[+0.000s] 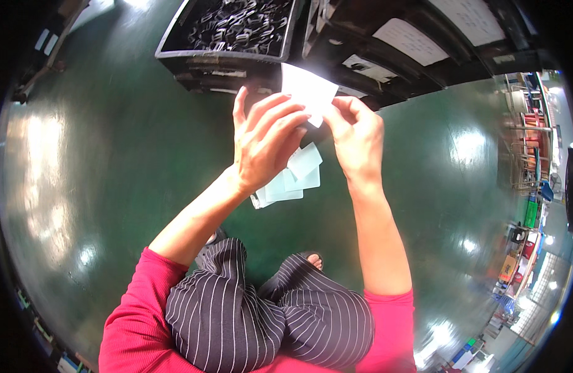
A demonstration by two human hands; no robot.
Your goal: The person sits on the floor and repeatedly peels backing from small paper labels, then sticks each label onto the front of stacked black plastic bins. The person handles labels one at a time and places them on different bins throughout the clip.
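Note:
In front of me is a small white sheet [312, 90], its face washed out by glare. My right hand [359, 133] pinches the sheet's right edge between thumb and fingers. Across its lower left part lie the fingertips of my left hand [264, 140], with the thumb tucked lower and partly hidden. The little finger of that hand sticks up, away from the sheet. Below my hands, several pale bluish sheets or cards [295, 177] lie in an overlapping, fanned pile on the floor, partly covered by my left hand.
A black crate [227, 57] full of small dark buckle-like parts stands just beyond my hands. Stacked dark crates [386, 74] with white paper labels [412, 41] stand to its right. The floor [112, 155] is shiny green. Cluttered shelves [532, 149] line the far right. My bent knees are below.

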